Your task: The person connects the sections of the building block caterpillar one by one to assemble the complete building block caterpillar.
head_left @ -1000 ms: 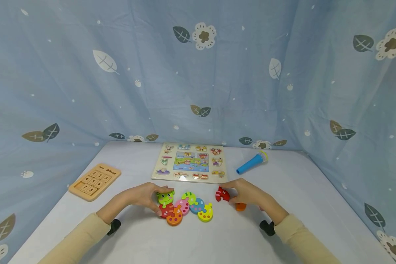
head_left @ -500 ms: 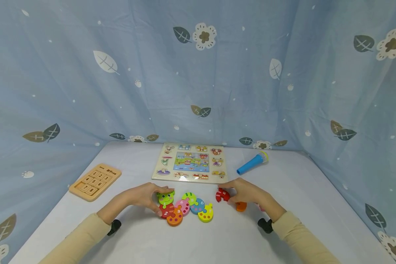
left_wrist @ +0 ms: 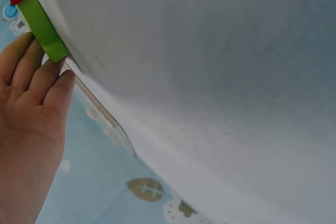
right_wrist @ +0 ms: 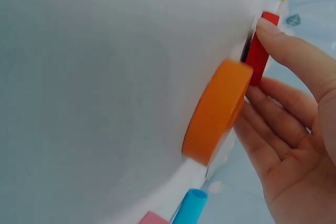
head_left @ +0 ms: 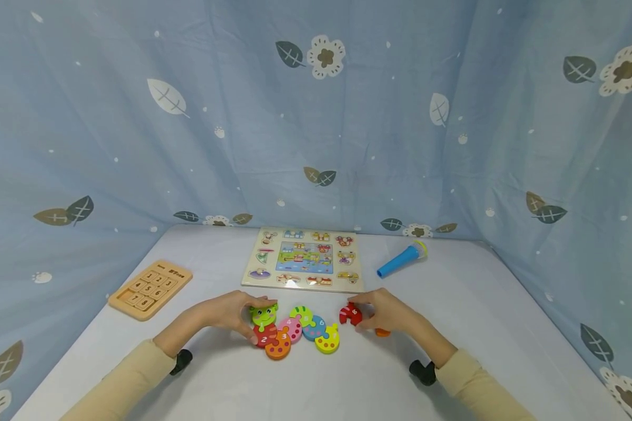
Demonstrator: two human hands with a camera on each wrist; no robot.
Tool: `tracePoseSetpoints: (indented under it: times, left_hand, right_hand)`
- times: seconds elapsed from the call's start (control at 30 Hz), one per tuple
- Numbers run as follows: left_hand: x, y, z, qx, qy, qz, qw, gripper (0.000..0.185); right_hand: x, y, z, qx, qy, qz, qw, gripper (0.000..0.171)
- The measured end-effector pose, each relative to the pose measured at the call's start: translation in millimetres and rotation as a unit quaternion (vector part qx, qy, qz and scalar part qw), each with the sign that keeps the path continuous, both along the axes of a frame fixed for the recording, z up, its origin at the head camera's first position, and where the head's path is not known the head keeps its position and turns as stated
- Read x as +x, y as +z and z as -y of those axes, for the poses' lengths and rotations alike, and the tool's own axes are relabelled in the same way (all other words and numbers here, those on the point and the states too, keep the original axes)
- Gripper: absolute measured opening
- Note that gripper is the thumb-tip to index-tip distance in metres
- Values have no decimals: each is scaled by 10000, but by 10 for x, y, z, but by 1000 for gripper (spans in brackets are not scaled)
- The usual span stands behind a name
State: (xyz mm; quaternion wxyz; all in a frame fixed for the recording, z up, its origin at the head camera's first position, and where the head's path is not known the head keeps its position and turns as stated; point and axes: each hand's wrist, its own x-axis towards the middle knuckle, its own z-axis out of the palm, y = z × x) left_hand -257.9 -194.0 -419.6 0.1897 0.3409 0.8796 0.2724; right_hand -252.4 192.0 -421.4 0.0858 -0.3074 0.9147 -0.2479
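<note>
A caterpillar puzzle chain lies on the white table [head_left: 347,386]: a green head piece [head_left: 264,314], then red [head_left: 264,337], orange [head_left: 278,346], pink, green, blue and yellow [head_left: 328,341] numbered pieces. My left hand [head_left: 232,313] rests on the green head piece [left_wrist: 42,27], fingers against its edge. My right hand [head_left: 387,316] pinches a red numbered piece [head_left: 350,314] just right of the yellow one; in the right wrist view the red piece [right_wrist: 258,51] sits between thumb and fingers. A loose orange piece [right_wrist: 218,111] lies under that hand.
A peg puzzle board [head_left: 304,259] lies behind the hands, a blue toy microphone [head_left: 401,259] to its right, and a wooden number-tile board [head_left: 150,289] at the left. Blue leaf-patterned cloth [head_left: 316,117] walls the table on three sides.
My right hand has slid the red piece left, closer to the yellow end of the chain. The left hand stays on the green head piece.
</note>
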Motion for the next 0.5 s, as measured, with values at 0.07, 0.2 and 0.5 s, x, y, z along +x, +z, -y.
tracePoseSetpoints:
  times: [0.07, 0.2, 0.5]
  left_hand:
    - [0, 1, 3, 0, -2, -7, 10000, 85]
    - [2, 2, 4, 18, -10, -6, 10000, 85]
    - [-1, 4, 0, -6, -16, -66, 10000, 86]
  right_hand:
    - [29, -5, 23, -71, -17, -57, 10000, 57]
    - [96, -3, 71, -93, -176, -112, 9997, 57]
    - [93, 37, 40, 100, 122, -104, 9998, 61]
